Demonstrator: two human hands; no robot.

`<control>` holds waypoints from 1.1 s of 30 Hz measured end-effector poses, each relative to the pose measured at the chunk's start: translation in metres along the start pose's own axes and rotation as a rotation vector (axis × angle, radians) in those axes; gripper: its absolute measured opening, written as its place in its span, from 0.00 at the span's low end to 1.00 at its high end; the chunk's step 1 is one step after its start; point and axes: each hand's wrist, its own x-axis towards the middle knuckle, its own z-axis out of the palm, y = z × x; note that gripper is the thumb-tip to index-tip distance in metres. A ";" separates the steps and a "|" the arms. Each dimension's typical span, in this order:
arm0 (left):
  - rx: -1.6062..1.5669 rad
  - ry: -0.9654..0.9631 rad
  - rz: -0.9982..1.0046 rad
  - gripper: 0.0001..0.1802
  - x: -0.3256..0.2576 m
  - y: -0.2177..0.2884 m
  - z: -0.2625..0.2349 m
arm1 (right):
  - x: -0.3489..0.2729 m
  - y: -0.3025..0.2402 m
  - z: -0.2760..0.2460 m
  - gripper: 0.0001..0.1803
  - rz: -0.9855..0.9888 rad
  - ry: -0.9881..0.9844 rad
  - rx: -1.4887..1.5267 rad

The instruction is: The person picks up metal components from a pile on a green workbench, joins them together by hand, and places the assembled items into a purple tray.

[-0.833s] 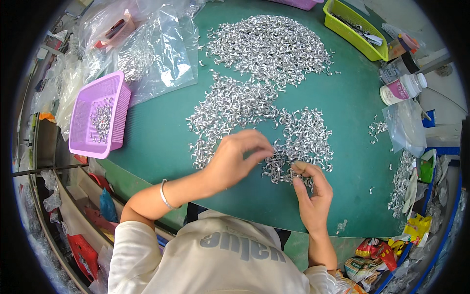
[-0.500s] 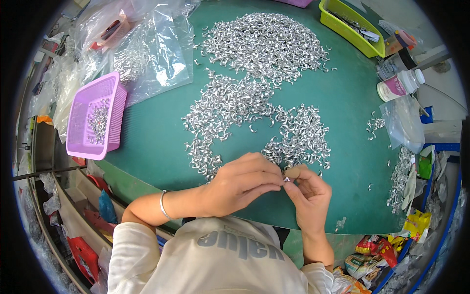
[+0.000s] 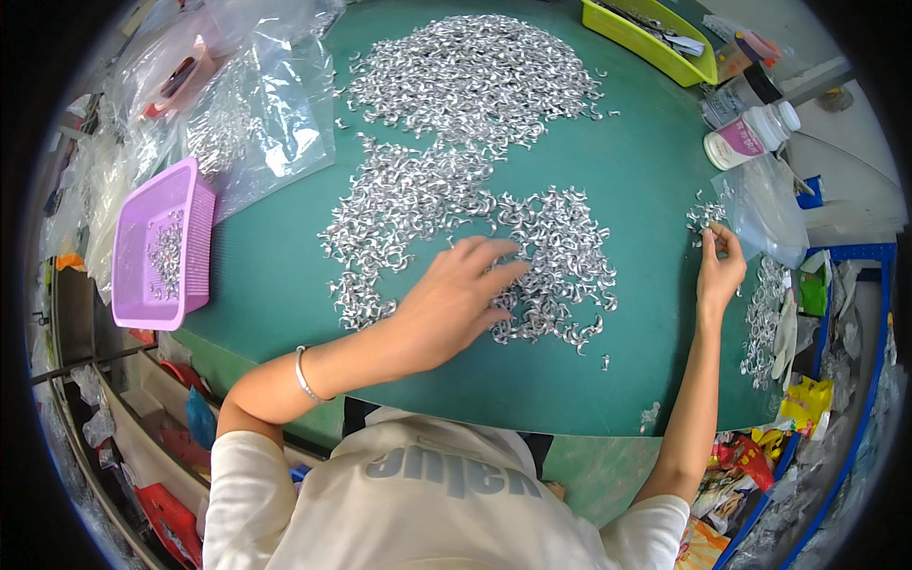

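Small curved silvery metal pieces [image 3: 475, 76] lie in a broad heap at the far middle of the table, joined to a nearer patch. My left hand [image 3: 446, 309] reaches over the right-hand clump of pieces [image 3: 560, 256], its fingers spread and the fingertips among or just above them. Far to the right, my right hand [image 3: 720, 271] is at the near edge of a small cluster of the same pieces [image 3: 705, 211]. Its thumb and index finger are pinched together; anything between them is too small to make out.
A purple basket [image 3: 199, 252] with some pieces stands at left, beside clear plastic bags [image 3: 285, 114]. At far right are a yellow-green tray [image 3: 655, 47], a white bottle [image 3: 750, 136] and a clear bag [image 3: 765, 214]. More pieces [image 3: 763, 323] lie along the right edge.
My hands were together at the table's near edge, fingers pinched around a small piece. The right has moved far right to the small cluster; the left has opened and moved onto the clump.
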 end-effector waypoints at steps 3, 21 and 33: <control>0.107 -0.076 0.180 0.33 0.020 0.007 0.023 | 0.003 0.002 -0.002 0.10 -0.237 -0.022 -0.261; 0.255 0.075 -0.008 0.16 0.012 -0.034 0.000 | -0.130 -0.090 -0.013 0.08 -0.148 -0.447 0.230; 0.121 0.215 -0.117 0.12 -0.011 -0.014 -0.011 | -0.133 -0.108 -0.001 0.07 -0.342 -0.462 -0.130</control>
